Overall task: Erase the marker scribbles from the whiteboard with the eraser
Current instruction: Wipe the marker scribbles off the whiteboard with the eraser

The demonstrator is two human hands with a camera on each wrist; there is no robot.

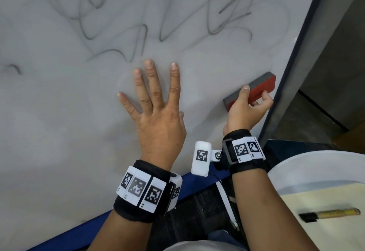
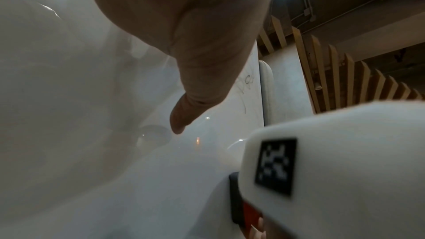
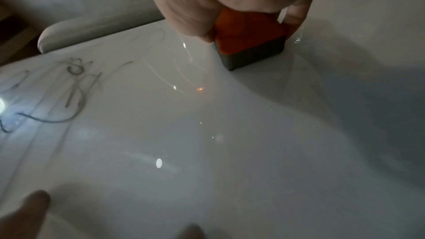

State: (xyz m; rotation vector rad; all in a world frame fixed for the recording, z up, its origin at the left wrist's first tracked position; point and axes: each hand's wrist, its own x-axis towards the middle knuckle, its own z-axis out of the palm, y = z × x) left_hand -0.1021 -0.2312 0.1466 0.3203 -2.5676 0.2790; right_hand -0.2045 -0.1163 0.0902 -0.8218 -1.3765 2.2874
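The eraser (image 1: 250, 93) was gripped in the right hand (image 1: 245, 110), thumb on one long side and fingers curled round the other, so that its grey felt face was kept flat against the whiteboard (image 1: 59, 122) and pressure could be put through the red back. It was held close to the board's right edge, below the scribbles (image 1: 138, 23), with wiped surface around it; the grip looked suited to sweeping strokes rather than dabbing.

The left hand (image 1: 156, 116) was laid flat on the board near its lower edge, fingers straight and spread, nothing held. It was judged to be placed there to brace the board against the push of the eraser.

Grey loops were left across the upper part of the board, and a short stroke (image 1: 14, 69) near its left edge, so the task was judged only partly done.
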